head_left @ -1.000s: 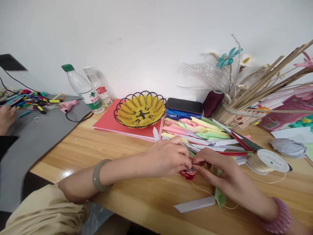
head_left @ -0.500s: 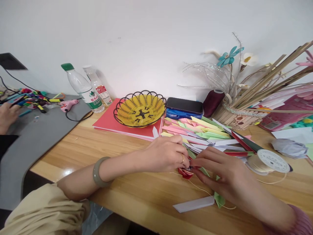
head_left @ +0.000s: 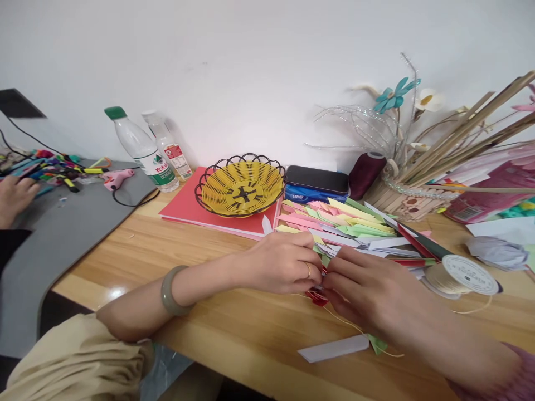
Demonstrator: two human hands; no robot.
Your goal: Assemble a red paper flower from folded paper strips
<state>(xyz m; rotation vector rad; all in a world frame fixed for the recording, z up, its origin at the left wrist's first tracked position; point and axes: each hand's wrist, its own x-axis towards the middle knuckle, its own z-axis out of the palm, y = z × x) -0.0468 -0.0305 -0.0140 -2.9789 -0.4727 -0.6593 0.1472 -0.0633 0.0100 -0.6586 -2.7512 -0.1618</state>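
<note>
My left hand (head_left: 284, 263) and my right hand (head_left: 368, 292) meet over a small red folded paper piece (head_left: 316, 297) on the wooden table (head_left: 200, 262), both pinching it. A thin cream thread (head_left: 355, 328) trails from the red piece across the table toward a spool of cream thread (head_left: 462, 274) at the right. A green paper piece (head_left: 377, 343) pokes out under my right forearm, next to a white paper strip (head_left: 333, 348). A pile of folded coloured paper strips (head_left: 355, 225) lies just behind my hands.
A yellow wire basket (head_left: 241, 185) sits on red card (head_left: 184, 209). Two water bottles (head_left: 144, 150), a black case on a blue tissue pack (head_left: 316, 185), a dark red spool (head_left: 363, 172) and a stick basket with flowers (head_left: 412, 197) line the back. Another person's hand (head_left: 14, 195) works at left near pens and a pink glue gun (head_left: 117, 179).
My right hand slid left and closed over the red piece, covering more of it. The red piece moved slightly up the table. My left hand barely moved.
</note>
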